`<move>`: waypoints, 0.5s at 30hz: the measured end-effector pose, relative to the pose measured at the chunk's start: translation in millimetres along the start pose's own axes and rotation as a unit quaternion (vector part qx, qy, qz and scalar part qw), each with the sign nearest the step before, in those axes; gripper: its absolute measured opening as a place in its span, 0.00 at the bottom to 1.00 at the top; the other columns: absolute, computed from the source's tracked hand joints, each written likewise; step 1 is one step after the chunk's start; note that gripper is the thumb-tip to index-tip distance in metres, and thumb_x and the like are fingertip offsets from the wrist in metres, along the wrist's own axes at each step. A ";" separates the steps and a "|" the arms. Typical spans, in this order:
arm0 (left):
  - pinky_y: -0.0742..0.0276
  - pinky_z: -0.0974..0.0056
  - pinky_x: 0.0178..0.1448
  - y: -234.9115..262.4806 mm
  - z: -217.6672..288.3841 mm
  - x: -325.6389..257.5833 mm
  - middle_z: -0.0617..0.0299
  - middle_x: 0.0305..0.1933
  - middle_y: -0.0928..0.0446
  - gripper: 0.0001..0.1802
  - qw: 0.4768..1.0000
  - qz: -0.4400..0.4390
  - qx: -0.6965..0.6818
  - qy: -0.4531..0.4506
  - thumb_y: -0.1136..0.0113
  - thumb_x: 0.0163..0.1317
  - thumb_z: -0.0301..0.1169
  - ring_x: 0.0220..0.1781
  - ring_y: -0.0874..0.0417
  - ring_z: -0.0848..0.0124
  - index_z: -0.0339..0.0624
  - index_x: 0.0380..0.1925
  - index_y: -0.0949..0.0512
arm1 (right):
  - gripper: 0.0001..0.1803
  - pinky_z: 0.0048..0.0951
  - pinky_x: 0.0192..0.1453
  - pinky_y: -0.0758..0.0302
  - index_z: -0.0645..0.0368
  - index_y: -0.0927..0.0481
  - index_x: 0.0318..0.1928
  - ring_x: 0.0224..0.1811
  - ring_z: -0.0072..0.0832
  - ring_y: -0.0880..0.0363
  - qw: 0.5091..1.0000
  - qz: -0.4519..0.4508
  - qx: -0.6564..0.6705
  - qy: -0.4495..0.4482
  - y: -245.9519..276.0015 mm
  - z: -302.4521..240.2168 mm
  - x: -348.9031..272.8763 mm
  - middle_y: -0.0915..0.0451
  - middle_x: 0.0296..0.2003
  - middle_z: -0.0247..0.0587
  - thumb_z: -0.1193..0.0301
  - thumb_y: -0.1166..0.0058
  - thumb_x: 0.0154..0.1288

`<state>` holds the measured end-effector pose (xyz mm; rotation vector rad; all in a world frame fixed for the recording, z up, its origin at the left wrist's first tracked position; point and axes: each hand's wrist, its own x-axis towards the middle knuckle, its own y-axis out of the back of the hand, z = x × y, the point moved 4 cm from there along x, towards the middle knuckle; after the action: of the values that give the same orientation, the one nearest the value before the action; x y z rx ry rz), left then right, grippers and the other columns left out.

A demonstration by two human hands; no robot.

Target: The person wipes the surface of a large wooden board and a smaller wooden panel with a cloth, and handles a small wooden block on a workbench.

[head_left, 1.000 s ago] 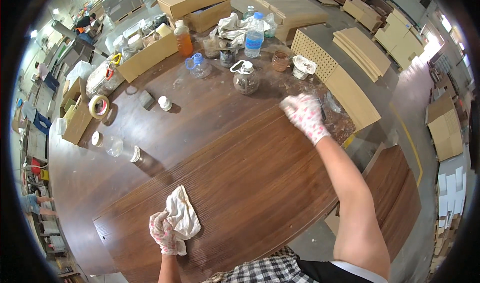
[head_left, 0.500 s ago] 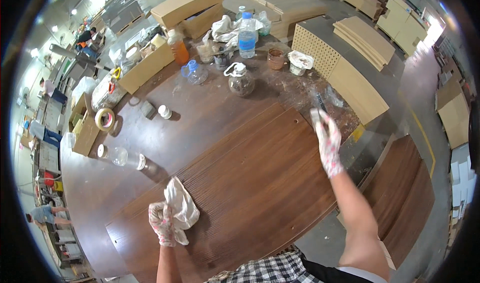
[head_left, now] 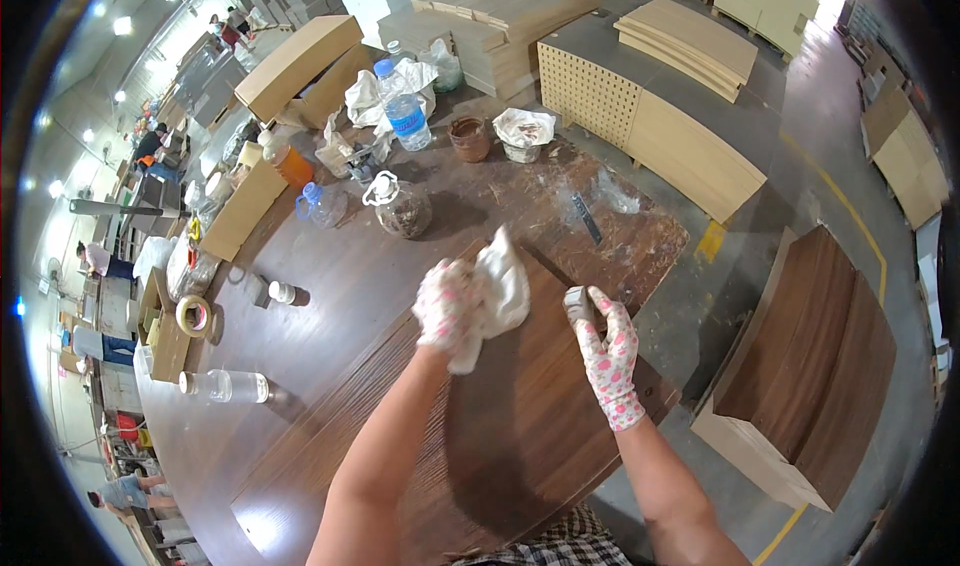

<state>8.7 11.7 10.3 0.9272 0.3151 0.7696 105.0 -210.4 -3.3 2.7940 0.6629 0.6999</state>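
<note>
A dark brown wood-grain panel (head_left: 400, 431) lies across the table in front of me. My left hand (head_left: 450, 311), in a white glove with pink spots, is closed on a crumpled white cloth (head_left: 503, 291) over the panel's far part. My right hand (head_left: 608, 356), gloved alike, is near the panel's right end. Its thumb and fingers hold a small grey block (head_left: 577, 304), whose exact kind I cannot make out. A dark flat strip (head_left: 587, 219) lies on the stained tabletop beyond.
Farther back stand a round handled jar (head_left: 402, 211), a water bottle (head_left: 405, 116), a brown pot (head_left: 469, 140) and a white-covered tub (head_left: 523, 131). Left are a clear bottle (head_left: 225, 386) and a tape roll (head_left: 193, 316). A panel stack (head_left: 810, 336) stands right.
My left hand has carried the cloth away from me and to the right. My right hand, with the grey block, has come nearer. The view has swung to the right.
</note>
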 end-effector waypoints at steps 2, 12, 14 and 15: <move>0.26 0.55 0.47 -18.6 18.7 32.5 0.54 0.37 0.23 0.11 0.999 -0.006 0.036 -0.027 0.41 0.56 0.38 0.41 0.23 0.53 0.45 0.35 0.22 | 0.22 0.33 0.53 0.27 0.66 0.27 0.54 0.47 0.36 0.24 0.999 0.000 0.021 0.028 -4.9 -2.9 2.9 0.23 0.45 0.47 0.74 0.42 0.59; 0.25 0.55 0.48 20.4 -37.3 -16.0 0.53 0.37 0.20 0.09 0.997 -0.013 0.070 -0.001 0.40 0.53 0.34 0.42 0.20 0.54 0.43 0.33 0.20 | 0.18 0.31 0.59 0.30 0.65 0.25 0.53 0.52 0.29 0.26 0.989 0.037 0.049 -0.138 -9.5 4.8 1.1 0.23 0.49 0.44 0.69 0.45 0.65; 0.26 0.55 0.50 57.7 -70.3 -59.7 0.54 0.39 0.21 0.10 0.997 -0.018 0.071 0.040 0.40 0.54 0.33 0.45 0.21 0.55 0.43 0.35 0.20 | 0.19 0.30 0.59 0.30 0.66 0.25 0.54 0.53 0.28 0.27 0.987 0.048 0.056 -0.140 -8.0 6.1 2.5 0.24 0.50 0.42 0.67 0.46 0.66; 0.25 0.56 0.49 79.3 -89.8 -87.8 0.55 0.40 0.22 0.11 0.993 -0.016 0.110 0.045 0.40 0.53 0.33 0.45 0.21 0.56 0.44 0.37 0.21 | 0.21 0.30 0.62 0.33 0.67 0.30 0.58 0.57 0.29 0.29 0.988 0.030 0.055 -0.139 -8.6 4.5 2.1 0.27 0.54 0.44 0.69 0.49 0.68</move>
<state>-138.4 31.7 16.3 1.0936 0.5010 0.7576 105.5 -202.2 -8.8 2.9445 0.5809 0.2795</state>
